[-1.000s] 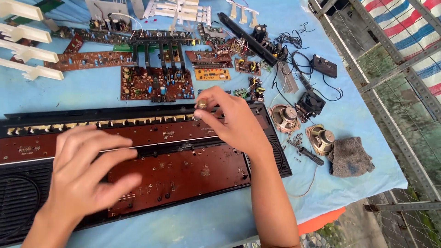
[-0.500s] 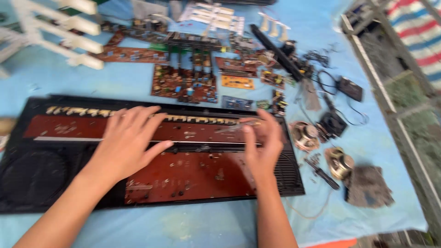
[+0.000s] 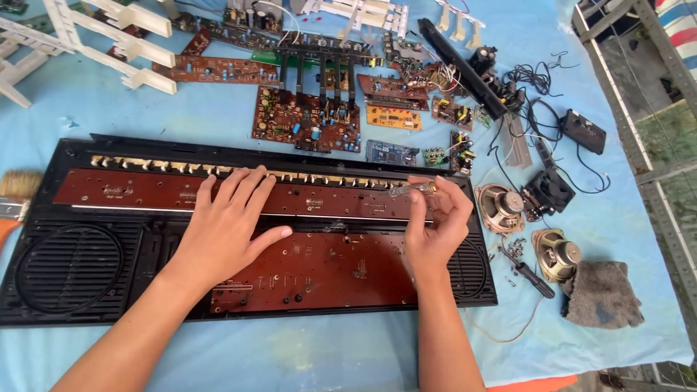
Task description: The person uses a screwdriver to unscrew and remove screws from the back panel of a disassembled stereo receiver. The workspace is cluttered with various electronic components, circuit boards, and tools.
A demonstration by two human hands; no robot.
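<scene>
My right hand (image 3: 434,221) has its fingers (image 3: 425,190) clamped on a screwdriver (image 3: 408,190), its long axis lying crosswise, tip pointing toward my left hand (image 3: 225,225), whose fingers lie spread flat on the board (image 3: 327,268).

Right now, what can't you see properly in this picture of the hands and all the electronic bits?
- Right hand: pinches a small clear, brass-tipped part, too small to identify.
- Left hand: flat on the brown circuit board, hiding what lies beneath.
- Brush: cut off by the left edge.
- White plastic frames: cut off by the top edge.
- Small screws by the speakers: too small to count.
</scene>
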